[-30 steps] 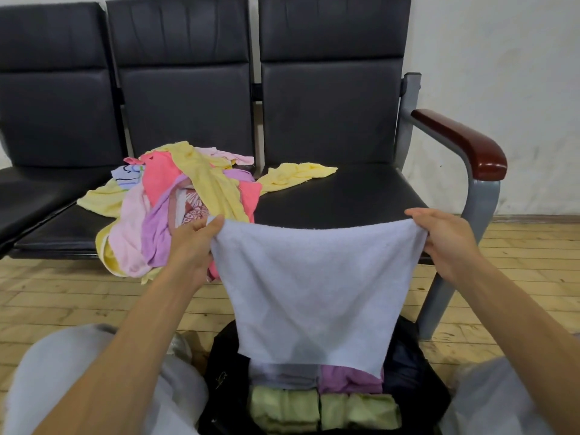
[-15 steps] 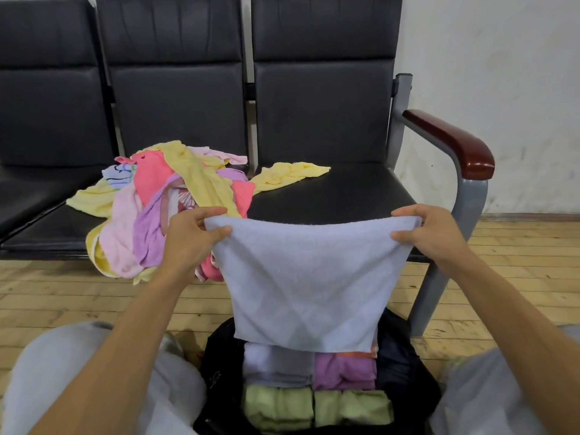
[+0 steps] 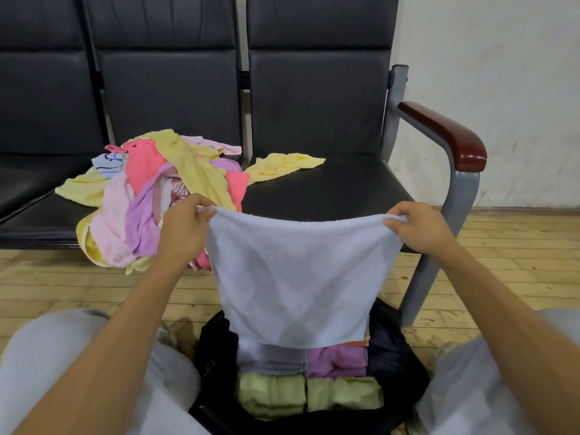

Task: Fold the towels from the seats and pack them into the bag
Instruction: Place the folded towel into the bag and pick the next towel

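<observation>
A pale blue towel (image 3: 298,274) hangs spread between my hands, above the open black bag (image 3: 395,365) on the floor. My left hand (image 3: 183,227) pinches its top left corner and my right hand (image 3: 420,227) pinches its top right corner. Inside the bag lie folded towels: two green ones (image 3: 309,398) in front, a grey one (image 3: 271,359) and a purple one (image 3: 337,357) behind. A heap of unfolded towels (image 3: 150,196) in yellow, pink, purple and coral lies on the middle black seat (image 3: 40,224), with a yellow towel (image 3: 285,164) reaching onto the right seat.
Three black seats stand in a row against a white wall. The right seat (image 3: 339,189) has a grey metal frame and a dark red armrest (image 3: 445,133). The floor (image 3: 518,262) is wooden planks. My knees in light trousers flank the bag.
Both hands have moved a little closer together, so the towel's top edge sags slightly and its bottom edge hangs higher over the bag. The view shifted slightly.
</observation>
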Available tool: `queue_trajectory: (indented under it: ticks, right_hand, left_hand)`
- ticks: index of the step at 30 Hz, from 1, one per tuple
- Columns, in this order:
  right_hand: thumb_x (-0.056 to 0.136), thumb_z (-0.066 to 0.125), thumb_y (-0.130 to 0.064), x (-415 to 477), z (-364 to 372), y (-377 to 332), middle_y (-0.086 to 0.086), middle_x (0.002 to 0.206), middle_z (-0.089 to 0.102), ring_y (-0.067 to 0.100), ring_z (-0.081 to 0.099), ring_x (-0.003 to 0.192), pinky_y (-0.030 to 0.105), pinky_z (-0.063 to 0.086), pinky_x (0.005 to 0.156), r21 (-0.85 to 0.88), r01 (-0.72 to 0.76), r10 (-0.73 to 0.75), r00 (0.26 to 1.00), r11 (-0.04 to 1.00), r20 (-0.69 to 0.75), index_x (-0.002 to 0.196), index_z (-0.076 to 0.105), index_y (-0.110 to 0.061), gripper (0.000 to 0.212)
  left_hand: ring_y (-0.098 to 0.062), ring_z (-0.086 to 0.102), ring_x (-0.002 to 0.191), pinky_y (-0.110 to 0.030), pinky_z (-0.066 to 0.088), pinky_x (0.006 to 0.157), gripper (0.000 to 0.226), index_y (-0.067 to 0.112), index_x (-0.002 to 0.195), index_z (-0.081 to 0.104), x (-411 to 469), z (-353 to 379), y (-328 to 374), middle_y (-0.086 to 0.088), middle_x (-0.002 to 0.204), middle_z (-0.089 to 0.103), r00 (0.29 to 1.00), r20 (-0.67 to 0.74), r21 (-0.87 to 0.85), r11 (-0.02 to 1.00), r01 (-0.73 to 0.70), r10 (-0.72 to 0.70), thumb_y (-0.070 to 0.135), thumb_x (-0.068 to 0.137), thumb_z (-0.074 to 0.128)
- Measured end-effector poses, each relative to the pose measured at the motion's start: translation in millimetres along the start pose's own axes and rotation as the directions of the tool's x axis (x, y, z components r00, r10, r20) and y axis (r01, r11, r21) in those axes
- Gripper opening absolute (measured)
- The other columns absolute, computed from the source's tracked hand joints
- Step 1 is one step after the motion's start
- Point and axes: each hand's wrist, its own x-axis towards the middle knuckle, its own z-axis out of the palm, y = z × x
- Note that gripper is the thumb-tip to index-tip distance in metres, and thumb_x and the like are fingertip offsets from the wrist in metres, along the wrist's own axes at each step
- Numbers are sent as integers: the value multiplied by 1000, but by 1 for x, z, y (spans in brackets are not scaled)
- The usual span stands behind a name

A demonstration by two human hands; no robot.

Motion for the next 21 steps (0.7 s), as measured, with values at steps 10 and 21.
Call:
queue_trajectory:
  ticks: [10,21]
  right_hand:
    - [87,71,-13,-4,2,-8,0,98,61,17,55,94,20,45,66,469,-164,218,974,868,-64,95,71,-13,8]
    - [94,62,-10,-6,-1,-6,6,98,61,17,52,88,26,42,78,7,-41,42,988,999,-152,107,70,-9,16]
  left_hand:
    - [-22,64,100,-44,50,99,18,9,105,71,1,-5,-2,-3,96,69,970,74,-418,875,242,-233,9,87,70]
    - [-14,54,86,-22,38,82,21,3,107,73,-7,-4,2,-13,108,71,997,-70,6,1000,-13,13,8,88,66]
